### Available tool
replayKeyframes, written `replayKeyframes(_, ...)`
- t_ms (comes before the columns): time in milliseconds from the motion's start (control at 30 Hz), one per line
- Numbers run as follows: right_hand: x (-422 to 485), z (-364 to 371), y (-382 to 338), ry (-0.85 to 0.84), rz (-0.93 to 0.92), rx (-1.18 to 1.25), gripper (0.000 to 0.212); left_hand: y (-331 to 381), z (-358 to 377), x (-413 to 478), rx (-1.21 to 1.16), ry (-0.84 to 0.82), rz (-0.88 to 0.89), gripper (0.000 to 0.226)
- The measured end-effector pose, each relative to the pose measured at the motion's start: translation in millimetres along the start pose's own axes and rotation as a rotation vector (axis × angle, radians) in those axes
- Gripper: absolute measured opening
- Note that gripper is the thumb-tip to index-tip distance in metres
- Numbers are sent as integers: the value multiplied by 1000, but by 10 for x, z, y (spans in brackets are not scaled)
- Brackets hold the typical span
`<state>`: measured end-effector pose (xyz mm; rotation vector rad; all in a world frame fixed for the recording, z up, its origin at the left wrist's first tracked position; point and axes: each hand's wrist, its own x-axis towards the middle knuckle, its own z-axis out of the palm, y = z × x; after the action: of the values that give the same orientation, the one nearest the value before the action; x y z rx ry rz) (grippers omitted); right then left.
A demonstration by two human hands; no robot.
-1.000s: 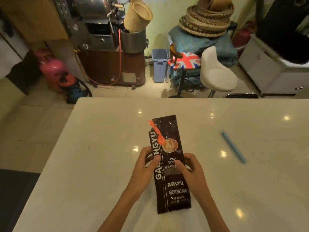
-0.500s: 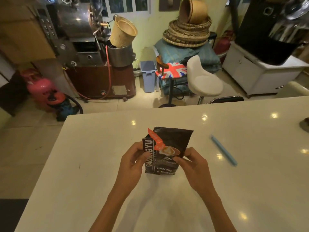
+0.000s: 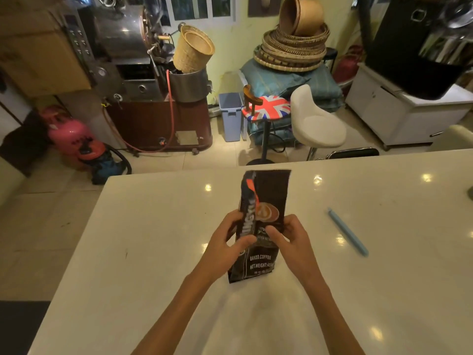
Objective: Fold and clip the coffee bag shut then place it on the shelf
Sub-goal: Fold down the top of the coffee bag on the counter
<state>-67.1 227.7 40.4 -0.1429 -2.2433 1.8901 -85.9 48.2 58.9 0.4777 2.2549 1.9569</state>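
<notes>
A tall black coffee bag with white lettering and an orange mark stands upright on the white table, its flat top unfolded. My left hand grips its left side at mid height. My right hand grips its right side at the same height. A long light-blue clip lies flat on the table to the right of the bag, apart from both hands. No shelf is in view.
Beyond the table's far edge stand a white bar stool, a flag-patterned stool, a blue bin, a metal roasting machine and a pink gas cylinder. A white cabinet is at the right.
The bag lay flat a second ago, was bent over half a second ago, and now stands upright at full height. Both hands stayed on its sides. The camera tilted up.
</notes>
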Motion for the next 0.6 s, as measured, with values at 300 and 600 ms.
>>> replayKeyframes(300,315,6,73,61,-10,-154,22,-186,-261,314,31,129,-108,16)
replayKeyframes(600,474,20,118,85,-21,-177,25,-226,-254,498,106,253,-146,24)
